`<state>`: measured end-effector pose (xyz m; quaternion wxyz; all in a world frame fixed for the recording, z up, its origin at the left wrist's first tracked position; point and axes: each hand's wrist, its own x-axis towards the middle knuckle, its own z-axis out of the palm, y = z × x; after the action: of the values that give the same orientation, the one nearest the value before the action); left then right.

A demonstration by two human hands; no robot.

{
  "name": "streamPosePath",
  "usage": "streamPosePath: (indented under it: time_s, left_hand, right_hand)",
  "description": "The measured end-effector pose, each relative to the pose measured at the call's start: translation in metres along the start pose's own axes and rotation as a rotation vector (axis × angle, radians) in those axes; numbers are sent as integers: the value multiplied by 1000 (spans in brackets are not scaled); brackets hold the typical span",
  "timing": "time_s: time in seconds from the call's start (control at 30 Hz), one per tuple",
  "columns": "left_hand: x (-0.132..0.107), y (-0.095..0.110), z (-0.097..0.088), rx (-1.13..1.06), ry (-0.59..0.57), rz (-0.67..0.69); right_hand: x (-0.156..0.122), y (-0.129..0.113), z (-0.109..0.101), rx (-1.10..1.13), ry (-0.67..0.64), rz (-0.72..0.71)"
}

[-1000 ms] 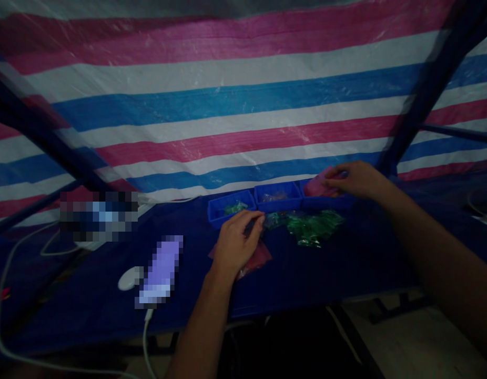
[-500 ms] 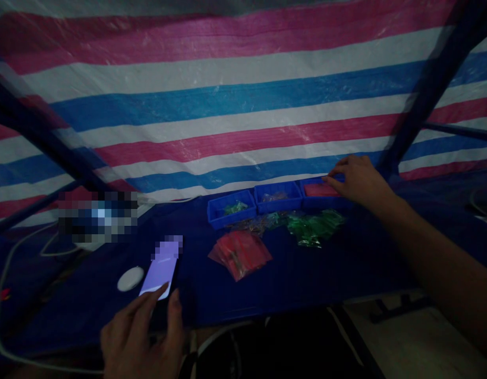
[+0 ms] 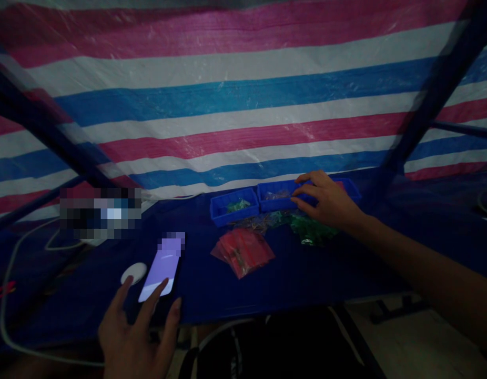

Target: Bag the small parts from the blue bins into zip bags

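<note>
My left hand (image 3: 139, 331) is at the table's near edge with its fingers spread. Its index fingertip reaches the lower end of a lit phone (image 3: 163, 266), and another fingertip is by a round white disc (image 3: 133, 273). Farther right, my right hand (image 3: 328, 200) hovers over the row of blue bins, its curved fingers apart and nothing visible between them. It partly hides the middle bin (image 3: 278, 204) and the right bin (image 3: 354, 192), where something red shows. Green plastic bags (image 3: 308, 230) lie below this hand, partly covered by it.
The left bin (image 3: 234, 215) has green pieces in it. Flat red bags (image 3: 244, 252) are piled on the blue table (image 3: 212, 295), near small clear packets (image 3: 256, 223). A white cable (image 3: 7, 316) curves along the left. Striped sheeting (image 3: 235, 100) hangs behind, between dark posts.
My right hand has moved left from the right bin toward the middle bin. My left hand's fingers have spread, one now reaching the white disc.
</note>
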<state>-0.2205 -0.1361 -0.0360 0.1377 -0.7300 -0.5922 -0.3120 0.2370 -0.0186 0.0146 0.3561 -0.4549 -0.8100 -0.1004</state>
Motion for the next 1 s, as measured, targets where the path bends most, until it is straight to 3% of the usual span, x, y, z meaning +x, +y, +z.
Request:
streamPosePath:
  time_s: [0.3,0.73,0.87,1.0]
  left_hand:
    - [1,-11,3,62,-6,48]
    - [4,7,2,6,40,-42]
    - [12,1,2,14,91,-71]
    - [22,-11,1,38,51,-57]
  right_hand:
    - [0,3,-2,-6,4,7]
    - [0,1,-2,26,14,0]
    - [0,1,-3,36,11,-4]
    - [0,3,-1,41,14,5]
